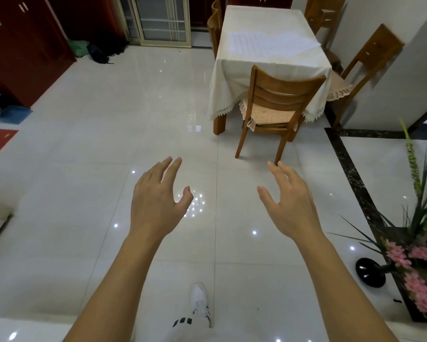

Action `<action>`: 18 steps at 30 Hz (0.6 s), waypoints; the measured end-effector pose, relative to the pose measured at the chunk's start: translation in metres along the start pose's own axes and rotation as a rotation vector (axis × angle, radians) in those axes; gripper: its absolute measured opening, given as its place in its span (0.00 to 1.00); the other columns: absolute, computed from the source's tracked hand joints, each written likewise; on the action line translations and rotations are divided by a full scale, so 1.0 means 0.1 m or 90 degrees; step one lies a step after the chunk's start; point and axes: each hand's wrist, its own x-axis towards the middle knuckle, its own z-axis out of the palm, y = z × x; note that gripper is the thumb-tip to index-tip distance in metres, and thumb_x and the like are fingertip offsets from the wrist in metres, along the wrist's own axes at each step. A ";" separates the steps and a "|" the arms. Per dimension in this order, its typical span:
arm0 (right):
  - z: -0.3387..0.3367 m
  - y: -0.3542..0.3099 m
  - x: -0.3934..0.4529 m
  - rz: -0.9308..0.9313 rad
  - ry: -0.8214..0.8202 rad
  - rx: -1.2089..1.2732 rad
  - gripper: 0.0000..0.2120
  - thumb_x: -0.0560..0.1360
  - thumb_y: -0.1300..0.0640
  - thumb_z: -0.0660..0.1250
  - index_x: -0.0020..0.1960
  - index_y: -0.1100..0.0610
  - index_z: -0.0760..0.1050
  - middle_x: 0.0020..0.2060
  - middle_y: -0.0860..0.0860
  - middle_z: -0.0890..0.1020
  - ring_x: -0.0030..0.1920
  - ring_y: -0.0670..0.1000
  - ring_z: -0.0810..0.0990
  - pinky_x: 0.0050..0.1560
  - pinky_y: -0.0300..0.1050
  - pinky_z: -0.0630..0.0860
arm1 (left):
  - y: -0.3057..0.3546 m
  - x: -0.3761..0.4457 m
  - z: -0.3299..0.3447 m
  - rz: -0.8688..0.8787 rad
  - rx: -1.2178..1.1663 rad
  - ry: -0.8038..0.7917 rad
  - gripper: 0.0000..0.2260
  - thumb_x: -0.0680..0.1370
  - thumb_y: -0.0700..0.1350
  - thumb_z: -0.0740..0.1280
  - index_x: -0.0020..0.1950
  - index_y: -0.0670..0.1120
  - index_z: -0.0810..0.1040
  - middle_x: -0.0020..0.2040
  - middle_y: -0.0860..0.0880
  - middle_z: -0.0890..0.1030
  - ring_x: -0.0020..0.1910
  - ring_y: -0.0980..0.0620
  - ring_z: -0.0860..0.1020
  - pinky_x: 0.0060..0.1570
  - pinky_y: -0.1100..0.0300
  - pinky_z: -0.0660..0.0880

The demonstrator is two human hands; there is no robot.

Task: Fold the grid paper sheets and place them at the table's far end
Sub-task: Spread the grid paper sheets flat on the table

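Observation:
Several white grid paper sheets lie flat on a table covered by a cream tablecloth, far ahead at the upper right. My left hand and my right hand are stretched out in front of me over the tiled floor, well short of the table. Both have relaxed, spread fingers and hold nothing.
A wooden chair stands at the table's near end, and more chairs line its sides. A potted plant with pink flowers sits at the lower right. Dark red cabinets line the left wall. My white shoe is on the floor below.

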 end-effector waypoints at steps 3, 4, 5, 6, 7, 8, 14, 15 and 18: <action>0.11 -0.22 0.44 0.007 0.007 -0.006 0.30 0.80 0.42 0.60 0.78 0.47 0.58 0.78 0.49 0.61 0.78 0.53 0.57 0.75 0.62 0.61 | -0.23 0.47 0.02 0.017 0.001 -0.010 0.29 0.75 0.59 0.56 0.74 0.49 0.69 0.71 0.47 0.73 0.69 0.45 0.72 0.65 0.45 0.71; 0.15 -0.28 0.56 0.011 0.010 -0.003 0.30 0.80 0.42 0.60 0.78 0.47 0.58 0.78 0.49 0.61 0.78 0.53 0.57 0.75 0.62 0.61 | -0.30 0.61 0.04 0.021 0.000 -0.014 0.29 0.75 0.59 0.56 0.74 0.49 0.69 0.71 0.47 0.73 0.69 0.45 0.72 0.65 0.45 0.70; 0.19 -0.34 0.68 0.015 0.014 -0.001 0.30 0.80 0.42 0.60 0.78 0.46 0.58 0.78 0.49 0.61 0.78 0.53 0.57 0.75 0.62 0.61 | -0.37 0.73 0.05 0.024 0.000 -0.017 0.29 0.75 0.58 0.56 0.74 0.49 0.69 0.71 0.47 0.73 0.69 0.46 0.71 0.65 0.46 0.70; 0.22 -0.38 0.79 0.018 0.016 0.000 0.29 0.80 0.42 0.60 0.78 0.46 0.58 0.78 0.49 0.61 0.78 0.53 0.58 0.75 0.62 0.61 | -0.43 0.85 0.07 0.027 0.000 -0.018 0.29 0.75 0.58 0.56 0.74 0.49 0.68 0.72 0.47 0.73 0.69 0.46 0.71 0.65 0.46 0.70; 0.26 -0.42 0.89 0.021 0.015 -0.002 0.30 0.80 0.42 0.61 0.78 0.46 0.58 0.78 0.49 0.61 0.78 0.53 0.58 0.74 0.62 0.62 | -0.48 0.96 0.10 0.028 -0.002 -0.020 0.29 0.75 0.58 0.56 0.74 0.49 0.68 0.72 0.48 0.72 0.69 0.46 0.71 0.65 0.46 0.70; 0.29 -0.44 0.98 0.023 0.014 -0.006 0.30 0.80 0.42 0.61 0.78 0.46 0.58 0.78 0.49 0.61 0.78 0.53 0.58 0.74 0.62 0.62 | -0.53 1.06 0.12 0.027 -0.004 -0.022 0.29 0.75 0.59 0.56 0.74 0.49 0.68 0.72 0.48 0.72 0.69 0.46 0.71 0.66 0.46 0.70; 0.44 -0.49 1.52 0.028 0.005 -0.012 0.30 0.80 0.42 0.60 0.78 0.46 0.57 0.78 0.49 0.62 0.78 0.53 0.58 0.74 0.62 0.62 | -0.75 1.58 0.28 0.006 -0.026 -0.031 0.29 0.75 0.59 0.56 0.75 0.50 0.67 0.73 0.48 0.72 0.70 0.46 0.70 0.67 0.45 0.69; 0.46 -0.48 1.61 0.027 0.003 -0.012 0.30 0.80 0.41 0.60 0.78 0.46 0.57 0.78 0.49 0.62 0.78 0.53 0.58 0.74 0.62 0.63 | -0.78 1.67 0.32 0.001 -0.026 -0.032 0.29 0.75 0.59 0.56 0.75 0.50 0.67 0.73 0.48 0.71 0.70 0.46 0.70 0.67 0.45 0.69; 0.54 -0.44 1.92 0.021 0.000 -0.004 0.29 0.80 0.42 0.60 0.78 0.45 0.58 0.78 0.49 0.62 0.77 0.53 0.59 0.74 0.62 0.63 | -0.84 1.96 0.42 -0.006 -0.022 -0.029 0.29 0.75 0.59 0.55 0.75 0.50 0.67 0.73 0.48 0.71 0.70 0.46 0.70 0.67 0.45 0.70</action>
